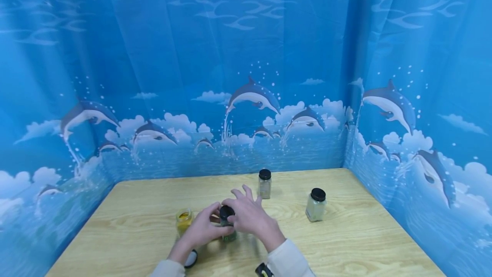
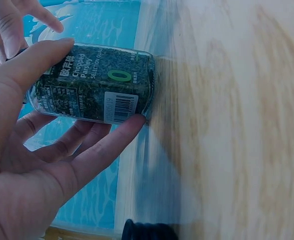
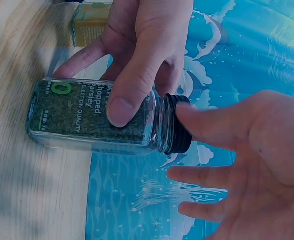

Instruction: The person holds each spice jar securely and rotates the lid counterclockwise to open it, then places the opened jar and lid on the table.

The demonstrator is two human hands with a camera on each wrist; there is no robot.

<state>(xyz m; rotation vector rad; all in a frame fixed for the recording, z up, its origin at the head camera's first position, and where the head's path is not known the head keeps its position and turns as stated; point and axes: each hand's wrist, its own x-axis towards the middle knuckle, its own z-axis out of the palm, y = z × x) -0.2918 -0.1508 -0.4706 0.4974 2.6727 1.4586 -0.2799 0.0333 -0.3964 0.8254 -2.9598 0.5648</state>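
A glass jar of chopped parsley (image 2: 94, 82) with a black screw lid (image 3: 181, 135) stands upright at the middle of the table's near part. My left hand (image 1: 203, 228) grips the jar's body from the left, thumb on the near side and fingers spread around the far side. From the right, my right hand (image 1: 251, 219) pinches the lid with thumb and index finger; its other fingers stick out straight. The index fingertip is hidden in the right wrist view. Just left of my left hand is a lidless jar of yellow powder (image 1: 183, 222).
A loose black-rimmed lid (image 1: 191, 259) lies near my left wrist, its pale inside facing up. Two capped jars stand farther off: a pale jar (image 1: 265, 188) near the back edge and another jar (image 1: 315, 209) to the right. A dolphin-print curtain (image 1: 246, 54) borders the wooden table (image 1: 365, 234).
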